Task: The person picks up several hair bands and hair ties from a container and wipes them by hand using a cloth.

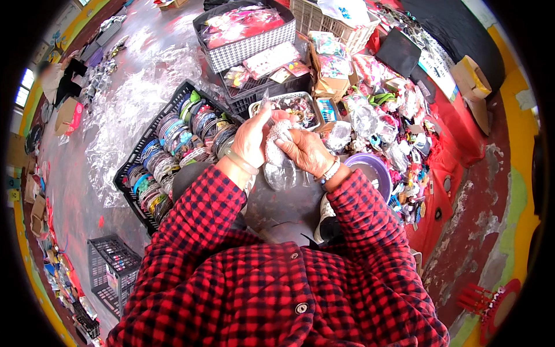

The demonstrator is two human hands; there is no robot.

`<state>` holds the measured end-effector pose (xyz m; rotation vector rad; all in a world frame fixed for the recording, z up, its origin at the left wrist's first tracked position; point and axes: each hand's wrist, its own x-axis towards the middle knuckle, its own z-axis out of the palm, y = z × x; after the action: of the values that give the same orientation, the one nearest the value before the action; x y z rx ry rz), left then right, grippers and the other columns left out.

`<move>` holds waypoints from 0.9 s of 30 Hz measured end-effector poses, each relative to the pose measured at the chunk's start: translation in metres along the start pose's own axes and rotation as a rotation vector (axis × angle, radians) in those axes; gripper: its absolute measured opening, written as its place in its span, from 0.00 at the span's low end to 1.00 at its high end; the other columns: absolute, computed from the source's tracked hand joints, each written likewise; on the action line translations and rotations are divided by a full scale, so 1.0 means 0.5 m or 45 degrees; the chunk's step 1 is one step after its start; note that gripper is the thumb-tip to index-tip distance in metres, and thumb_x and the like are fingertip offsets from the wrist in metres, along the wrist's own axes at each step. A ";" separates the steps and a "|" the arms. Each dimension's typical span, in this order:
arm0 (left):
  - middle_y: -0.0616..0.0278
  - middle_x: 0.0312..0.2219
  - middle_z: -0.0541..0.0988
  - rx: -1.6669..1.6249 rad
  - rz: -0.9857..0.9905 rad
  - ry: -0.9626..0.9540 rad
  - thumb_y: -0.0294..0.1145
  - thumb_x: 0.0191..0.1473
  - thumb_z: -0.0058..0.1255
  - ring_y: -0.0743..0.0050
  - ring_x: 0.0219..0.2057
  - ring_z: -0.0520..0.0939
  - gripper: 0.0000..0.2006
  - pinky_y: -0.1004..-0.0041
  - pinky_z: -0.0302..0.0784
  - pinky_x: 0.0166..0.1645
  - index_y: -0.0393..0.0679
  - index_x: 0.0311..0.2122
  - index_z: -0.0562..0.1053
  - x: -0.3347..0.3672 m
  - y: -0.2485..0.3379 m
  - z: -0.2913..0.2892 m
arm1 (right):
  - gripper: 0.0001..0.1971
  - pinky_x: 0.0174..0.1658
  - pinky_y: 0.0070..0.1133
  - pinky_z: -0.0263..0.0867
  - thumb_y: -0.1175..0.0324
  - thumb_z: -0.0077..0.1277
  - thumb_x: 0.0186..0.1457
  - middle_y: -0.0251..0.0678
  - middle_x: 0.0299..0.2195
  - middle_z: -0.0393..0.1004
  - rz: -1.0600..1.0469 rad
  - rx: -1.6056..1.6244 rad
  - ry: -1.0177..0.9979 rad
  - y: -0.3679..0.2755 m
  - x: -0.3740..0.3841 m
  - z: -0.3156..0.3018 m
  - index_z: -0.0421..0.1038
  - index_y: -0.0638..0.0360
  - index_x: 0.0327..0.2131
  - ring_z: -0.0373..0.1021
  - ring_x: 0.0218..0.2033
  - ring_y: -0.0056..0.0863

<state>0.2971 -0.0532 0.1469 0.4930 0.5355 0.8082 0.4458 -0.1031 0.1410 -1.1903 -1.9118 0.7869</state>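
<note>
Between my hands, over the gap between my knees, is a clear plastic bag (pixel 280 173) with a pale grey, knobbly-textured item (pixel 276 147) bunched in its upper part. My left hand (pixel 252 137) is closed around the bag's left side, its fingers partly hidden behind it. On the other side my right hand (pixel 311 151) pinches the item and plastic between thumb and bent fingers. What the pale item is cannot be made out. Just beyond my hands sits a white basket (pixel 315 107) of small mixed pieces.
At left lies a black crate (pixel 139 144) full of headbands. A purple basin (pixel 378 168) stands at right beside a heap of small accessories (pixel 399 139). Stacked baskets (pixel 248 52) and a cardboard box (pixel 332 87) are ahead; an upturned dark crate (pixel 115 269) is lower left.
</note>
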 end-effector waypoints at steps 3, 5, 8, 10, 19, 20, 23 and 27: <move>0.50 0.32 0.75 -0.143 -0.015 0.020 0.45 0.54 0.41 0.63 0.35 0.75 0.19 0.68 0.69 0.45 0.34 0.33 0.69 -0.005 0.006 -0.006 | 0.11 0.31 0.29 0.62 0.62 0.44 0.53 0.45 0.23 0.69 -0.031 -0.072 -0.047 -0.007 -0.003 0.007 0.68 0.60 0.30 0.67 0.27 0.44; 0.50 0.29 0.75 -0.173 -0.005 0.020 0.43 0.54 0.40 0.62 0.33 0.75 0.17 0.66 0.69 0.44 0.35 0.31 0.68 -0.008 0.010 -0.008 | 0.11 0.31 0.30 0.62 0.62 0.45 0.53 0.43 0.24 0.69 -0.035 -0.067 -0.051 -0.026 -0.004 0.004 0.69 0.60 0.31 0.67 0.28 0.45; 0.50 0.23 0.74 -0.182 0.008 0.039 0.42 0.54 0.41 0.60 0.30 0.75 0.15 0.62 0.70 0.42 0.39 0.26 0.67 -0.009 0.018 -0.008 | 0.10 0.28 0.35 0.61 0.61 0.44 0.52 0.45 0.21 0.68 -0.233 -0.072 0.043 -0.021 -0.001 0.011 0.67 0.56 0.31 0.66 0.24 0.47; 0.52 0.21 0.73 -0.161 0.004 0.019 0.40 0.54 0.41 0.59 0.28 0.75 0.14 0.60 0.70 0.42 0.39 0.25 0.67 -0.015 0.029 -0.003 | 0.09 0.27 0.35 0.60 0.62 0.45 0.51 0.45 0.21 0.68 -0.243 -0.130 -0.034 -0.003 -0.001 0.008 0.67 0.57 0.32 0.65 0.23 0.47; 0.66 0.08 0.63 -0.044 -0.070 -0.168 0.41 0.55 0.38 0.69 0.14 0.68 0.17 0.65 0.67 0.37 0.45 0.18 0.64 -0.020 0.089 -0.032 | 0.09 0.41 0.29 0.57 0.66 0.50 0.43 0.36 0.26 0.68 -0.529 -0.535 -0.111 0.037 0.002 -0.002 0.66 0.57 0.30 0.64 0.33 0.34; 0.65 0.08 0.63 -0.071 -0.102 -0.137 0.42 0.55 0.38 0.67 0.14 0.69 0.17 0.65 0.67 0.38 0.44 0.19 0.65 -0.017 0.092 -0.036 | 0.09 0.42 0.28 0.56 0.66 0.50 0.43 0.35 0.26 0.68 -0.571 -0.577 -0.073 0.038 0.001 -0.002 0.66 0.57 0.29 0.64 0.34 0.33; 0.60 0.15 0.66 -0.093 -0.128 -0.067 0.45 0.55 0.38 0.63 0.21 0.71 0.17 0.64 0.69 0.40 0.40 0.25 0.66 -0.015 0.092 -0.034 | 0.09 0.42 0.28 0.56 0.65 0.50 0.43 0.35 0.25 0.68 -0.538 -0.570 -0.104 0.029 -0.002 -0.005 0.66 0.58 0.28 0.65 0.32 0.34; 0.46 0.41 0.71 0.122 -0.003 -0.188 0.49 0.55 0.37 0.60 0.42 0.73 0.22 0.64 0.68 0.43 0.36 0.41 0.65 -0.012 0.050 -0.002 | 0.10 0.38 0.32 0.58 0.65 0.47 0.47 0.38 0.25 0.69 -0.285 -0.569 -0.140 0.031 -0.012 -0.002 0.66 0.56 0.34 0.66 0.30 0.38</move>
<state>0.2797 -0.0431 0.1626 0.6353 0.4393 0.7393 0.4555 -0.1025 0.1275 -1.1750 -2.3432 0.3173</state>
